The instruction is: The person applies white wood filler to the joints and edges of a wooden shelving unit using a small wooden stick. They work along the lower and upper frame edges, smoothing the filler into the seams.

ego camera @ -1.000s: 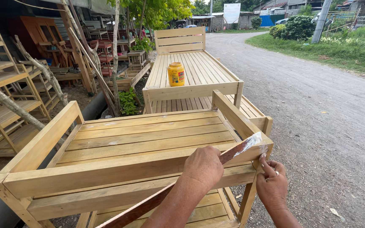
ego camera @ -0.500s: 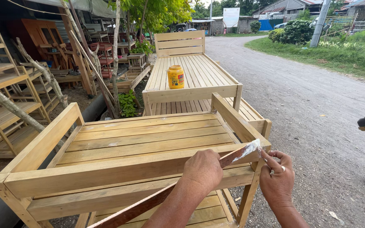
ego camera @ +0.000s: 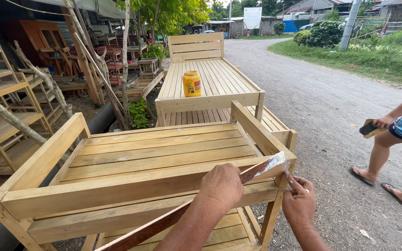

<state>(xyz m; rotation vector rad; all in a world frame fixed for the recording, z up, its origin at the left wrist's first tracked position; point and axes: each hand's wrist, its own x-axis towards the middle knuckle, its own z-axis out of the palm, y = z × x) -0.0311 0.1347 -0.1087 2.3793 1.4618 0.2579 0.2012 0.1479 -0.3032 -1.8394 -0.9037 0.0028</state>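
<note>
Wooden strip (ego camera: 173, 222) clamped in my left hand (ego camera: 220, 186); right hand (ego camera: 298, 203), at 3 o'clock, pinches its plastic-wrapped tip (ego camera: 271, 163). Best steadied against the bench rail (ego camera: 117, 188).

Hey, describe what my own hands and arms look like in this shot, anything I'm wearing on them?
Both forearms are bare, with no sleeves, gloves or watch in view. The left hand shows no jewellery on its back. The right hand wears a pale ring on one finger. No marks or bandages can be made out on either hand.
</note>
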